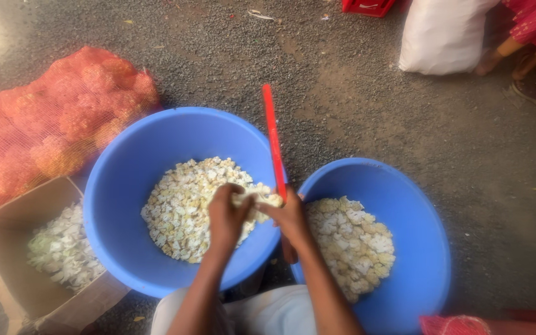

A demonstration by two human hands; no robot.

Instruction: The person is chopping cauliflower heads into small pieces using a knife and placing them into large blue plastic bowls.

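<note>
My left hand (pixel 226 216) and my right hand (pixel 291 218) meet over the inner rim of the left blue tub (pixel 119 186), both gripping one pale cauliflower piece (pixel 262 200). A red knife (pixel 273 142) stands up from my right hand, pointing away from me. The left tub holds a heap of cut cauliflower florets (pixel 184 205). A second blue tub (pixel 420 248) at the right holds more florets (pixel 355 245).
A cardboard box (pixel 7 248) with greenish-white trimmings sits at the lower left. A red mesh sack (pixel 51 124) of produce lies at the left. A white sack (pixel 442 34) and another person's feet (pixel 516 59) are at the top right on gravel ground.
</note>
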